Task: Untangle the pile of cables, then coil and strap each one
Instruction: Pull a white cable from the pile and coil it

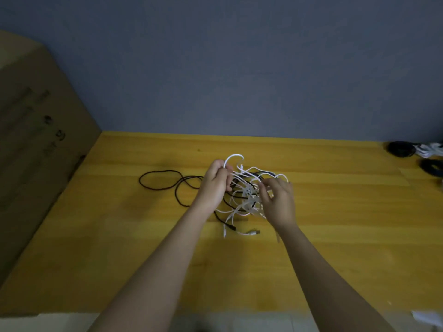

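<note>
We see a grey wall [239, 68] above a yellow wooden table [119, 236], and a cardboard box [36, 152] standing at nine o'clock. At the table's centre lies the tangle of white and black cables [244, 197] — one black cable [163, 180] loops out toward nine o'clock. Coiled black cables [402, 149] sit at three o'clock. Our left hand [215, 183] grips a white cable loop [233, 157] with curled fingers; our right hand [279, 200] pinches white strands of the tangle.
</note>
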